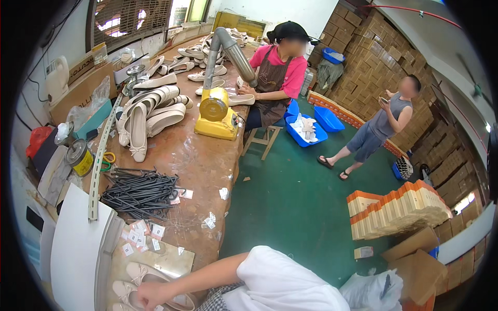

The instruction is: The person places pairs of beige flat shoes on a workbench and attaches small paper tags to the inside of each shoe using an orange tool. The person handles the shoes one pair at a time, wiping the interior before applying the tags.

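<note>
My right hand, at the end of a bare forearm with a white sleeve, reaches in over beige flat shoes near the lower edge. Its fingers are bent and pressed together. Whatever they pinch is too small to make out. One beige flat shoe with a bow lies just beyond the hand. A second beige shoe is to its left, partly covered by the fingers. My left hand is out of the picture. Loose paper labels and a heap of dark hooked rods lie beyond the shoes.
A yellow machine with a metal duct stands by piled beige shoes. A seated co-worker handles a shoe there. Another person stands near blue bins. Stacked shoe boxes are at right. Scissors lie beside a metal rail.
</note>
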